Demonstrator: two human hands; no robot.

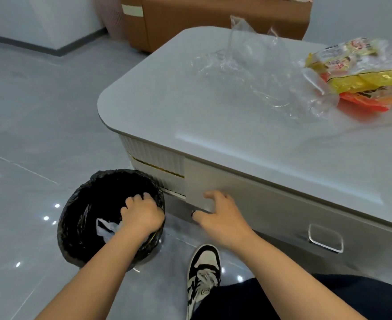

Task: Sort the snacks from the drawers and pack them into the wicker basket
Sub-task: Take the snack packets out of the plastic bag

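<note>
I see the left hand (142, 214) curled over the rim of the black-lined bin (74, 218), knuckles up; whether it grips anything I cannot tell, though crumpled white paper (107, 228) lies just beside its wrist inside. The right hand (222, 218) is spread, fingers relaxed, touching the closed drawer front (259, 211). Snack packets (361, 75) lie on the tabletop (190, 112), well beyond the right hand, beside clear plastic wrap (259, 72).

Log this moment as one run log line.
left hand: in bin, curled | right hand: open at drawer front | snacks: on table
</note>
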